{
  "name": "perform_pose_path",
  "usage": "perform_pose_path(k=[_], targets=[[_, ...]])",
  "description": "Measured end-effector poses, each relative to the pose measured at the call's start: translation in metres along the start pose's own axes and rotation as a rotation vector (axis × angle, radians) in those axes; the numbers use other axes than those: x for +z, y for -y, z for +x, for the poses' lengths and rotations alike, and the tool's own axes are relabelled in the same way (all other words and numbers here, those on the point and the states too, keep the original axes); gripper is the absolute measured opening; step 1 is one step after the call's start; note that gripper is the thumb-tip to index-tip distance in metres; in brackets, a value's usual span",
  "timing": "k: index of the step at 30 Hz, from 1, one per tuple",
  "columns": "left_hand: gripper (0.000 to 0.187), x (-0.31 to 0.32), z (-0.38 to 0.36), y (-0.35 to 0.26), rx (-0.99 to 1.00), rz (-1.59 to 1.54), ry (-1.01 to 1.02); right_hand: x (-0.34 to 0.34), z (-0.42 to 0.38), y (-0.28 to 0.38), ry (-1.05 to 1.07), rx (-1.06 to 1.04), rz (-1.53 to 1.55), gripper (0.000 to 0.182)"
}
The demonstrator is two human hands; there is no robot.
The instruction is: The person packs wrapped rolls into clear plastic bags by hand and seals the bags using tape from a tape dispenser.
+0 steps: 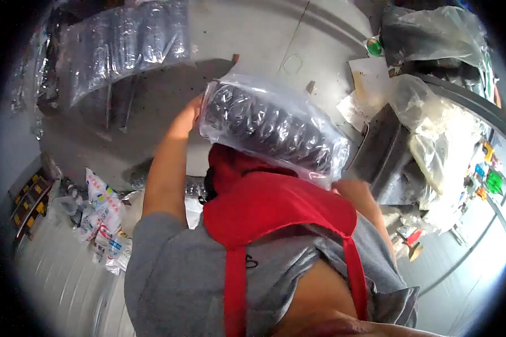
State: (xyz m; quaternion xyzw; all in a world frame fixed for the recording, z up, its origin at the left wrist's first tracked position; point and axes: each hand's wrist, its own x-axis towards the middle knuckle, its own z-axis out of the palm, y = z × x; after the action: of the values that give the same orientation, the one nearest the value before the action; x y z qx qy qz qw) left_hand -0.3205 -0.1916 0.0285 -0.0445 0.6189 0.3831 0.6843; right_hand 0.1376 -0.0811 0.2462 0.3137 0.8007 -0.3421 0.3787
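Note:
A clear plastic bag (pixel 275 126) holds a row of several shiny, dark-looking rounded pieces; their exact kind is hard to make out through the film. It is held tilted in front of my red apron (pixel 281 202). My left hand (pixel 194 112) grips the bag's left end, its fingers partly hidden behind the film. At the lower right corner, my right hand (pixel 351 190) is closed on the bag, with most of its fingers out of sight.
Similar filled clear packs (pixel 129 42) are at the upper left. Black containers with plastic sheeting (pixel 427 129) stand at right, near papers (pixel 365 84). Printed plastic bags (pixel 104 213) lie at lower left. Grey floor (pixel 253 33) shows ahead.

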Motion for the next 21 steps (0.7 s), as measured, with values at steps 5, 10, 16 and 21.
perform_pose_path(k=[5, 10, 16, 21], targets=[[0.038, 0.004, 0.003, -0.021, -0.053, 0.039, -0.04, -0.063, 0.123, 0.121, -0.697, -0.515, 0.425, 0.025], [0.014, 0.038, -0.046, -0.082, 0.841, 0.0, -0.537, -0.024, 0.259, 0.185, -0.811, -0.283, -0.12, 0.063], [0.015, 0.01, -0.103, -0.039, 1.1, 0.628, -0.396, 0.009, 0.215, 0.111, -0.651, -0.24, 0.13, 0.06], [0.017, 0.008, -0.122, -0.043, 0.961, 0.458, -0.506, 0.184, 0.103, -0.002, -0.617, 0.066, -0.073, 0.049]])
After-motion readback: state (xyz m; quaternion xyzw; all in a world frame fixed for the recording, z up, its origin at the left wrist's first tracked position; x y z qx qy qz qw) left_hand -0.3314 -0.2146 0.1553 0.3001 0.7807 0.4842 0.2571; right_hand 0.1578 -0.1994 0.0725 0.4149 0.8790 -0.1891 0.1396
